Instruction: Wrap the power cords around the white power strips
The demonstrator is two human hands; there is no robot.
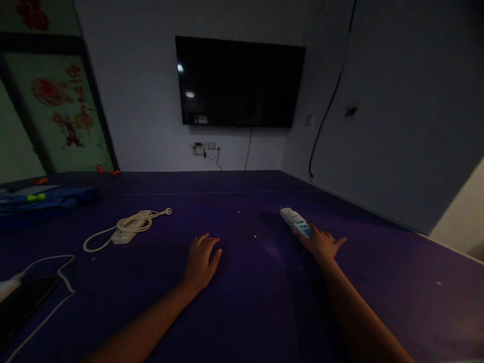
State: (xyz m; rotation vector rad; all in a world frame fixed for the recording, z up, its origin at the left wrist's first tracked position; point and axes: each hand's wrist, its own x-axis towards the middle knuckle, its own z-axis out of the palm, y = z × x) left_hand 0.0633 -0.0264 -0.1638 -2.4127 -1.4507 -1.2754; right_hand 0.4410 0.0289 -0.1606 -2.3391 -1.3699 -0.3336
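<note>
My left hand (201,260) lies flat on the dark purple surface (245,302), fingers together and stretched out, holding nothing. My right hand (321,244) rests on the near end of a white remote control (295,221) that lies on the same surface, pointing away toward the wall. Its fingers are spread over the remote rather than wrapped round it. Both forearms reach in from the bottom edge.
A white power strip with its coiled cord (130,227) lies at the left. A white cable (56,267) and a dark object sit at the far left. A blue bundle (41,201) lies at the back left. A dark television (238,83) hangs on the wall.
</note>
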